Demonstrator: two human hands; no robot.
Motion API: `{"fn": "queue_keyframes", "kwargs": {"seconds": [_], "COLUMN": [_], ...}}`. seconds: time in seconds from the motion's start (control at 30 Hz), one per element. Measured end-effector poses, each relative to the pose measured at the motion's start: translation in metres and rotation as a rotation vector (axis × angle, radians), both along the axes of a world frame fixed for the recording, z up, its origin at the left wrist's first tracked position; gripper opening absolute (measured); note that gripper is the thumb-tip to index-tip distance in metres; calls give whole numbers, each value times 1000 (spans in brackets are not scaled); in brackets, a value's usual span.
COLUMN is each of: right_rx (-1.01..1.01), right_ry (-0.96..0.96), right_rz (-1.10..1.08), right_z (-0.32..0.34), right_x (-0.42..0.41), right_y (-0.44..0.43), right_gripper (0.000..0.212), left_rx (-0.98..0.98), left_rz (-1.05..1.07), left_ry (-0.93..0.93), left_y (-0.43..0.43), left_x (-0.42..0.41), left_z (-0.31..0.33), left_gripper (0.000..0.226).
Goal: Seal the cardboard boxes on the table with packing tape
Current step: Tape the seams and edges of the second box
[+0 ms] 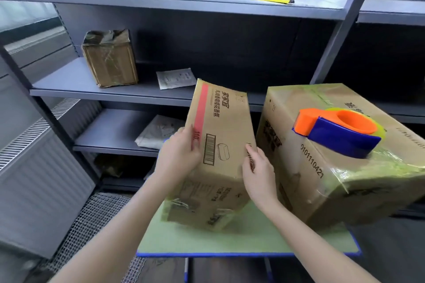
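Left hand (181,151), right hand (258,167) grip sides of tilted small brown cardboard box (220,119). Set flat on green table (230,241) before grabbing orange-blue tape dispenser (340,135).

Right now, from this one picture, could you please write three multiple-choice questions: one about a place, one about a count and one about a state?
1. Where does the tape dispenser rest?
A. on the floor
B. on top of the large box
C. on a shelf

2. How many cardboard boxes stand on the green table?
A. one
B. two
C. four

3. How is the small box held?
A. no hand touches it
B. one hand only
C. both hands grip its sides

Answers:
1 B: the dispenser sits on the large box's taped top.
2 B: only the small box and the large box are on it.
3 C: the left hand and the right hand each grip one side edge.
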State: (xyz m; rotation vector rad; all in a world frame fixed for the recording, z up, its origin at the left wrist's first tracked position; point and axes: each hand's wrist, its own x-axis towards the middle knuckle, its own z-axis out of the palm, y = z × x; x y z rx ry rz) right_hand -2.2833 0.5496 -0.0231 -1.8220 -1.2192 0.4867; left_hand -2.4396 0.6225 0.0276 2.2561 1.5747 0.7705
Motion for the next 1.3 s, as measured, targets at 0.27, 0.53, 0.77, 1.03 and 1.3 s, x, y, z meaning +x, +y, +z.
{"fn": "queue_keyframes", "kwargs": {"seconds": [0.27, 0.53, 0.77, 1.03, 1.3], "right_rx": [-326, -178, -487, -612, -652], "right_ry": [119, 276, 92, -100, -282], "right_rz": [35, 167, 17, 24, -1], "right_z": [-28, 7, -21, -49, -53], "right_x": [-6, 6, 35, 22, 13], "right_y": [30, 32, 35, 50, 53], "right_gripper": [55, 63, 37, 56, 58], "left_rx": [53, -308, -427, -292, -330], "left_rz": [-82, -316, -214, -186, -48], "left_ry": [111, -71, 314, 473, 368], "left_y": [-17, 3, 15, 34, 64], "left_x": [-6, -19, -22, -33, -44], "left_z": [5, -52, -99, -109, -111], "left_gripper": [35, 41, 75, 60, 62]}}
